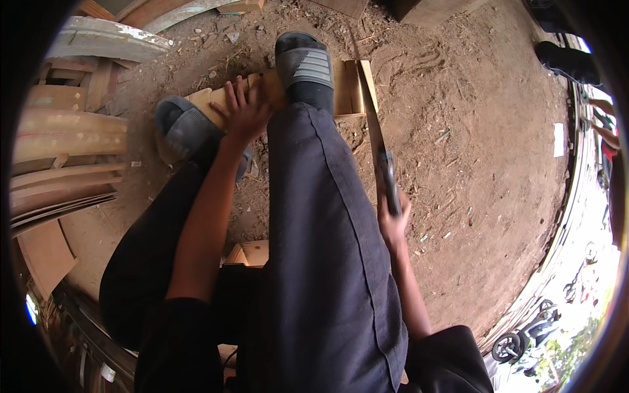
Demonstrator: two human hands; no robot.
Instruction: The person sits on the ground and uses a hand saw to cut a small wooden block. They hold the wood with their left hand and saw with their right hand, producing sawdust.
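Observation:
A hand saw (pixel 372 118) with a dark handle is held in my right hand (pixel 395 219), its fingers wrapped round the grip. The blade runs away from me and crosses a pale wooden board (pixel 348 85) near its right end. My left hand (pixel 246 111) lies on the same board with fingers spread, to the left of my sandaled foot (pixel 306 62). That foot presses on the board, between my left hand and the saw. My other sandaled foot (pixel 190 131) rests at the board's left end.
Stacked wooden planks (pixel 72 131) stand along the left side. A wooden block (pixel 432 10) is at the far edge. Dirt ground (pixel 472 164) with wood chips spreads to the right. Other people (pixel 570 62) and a motorcycle (pixel 517 344) appear at the right rim.

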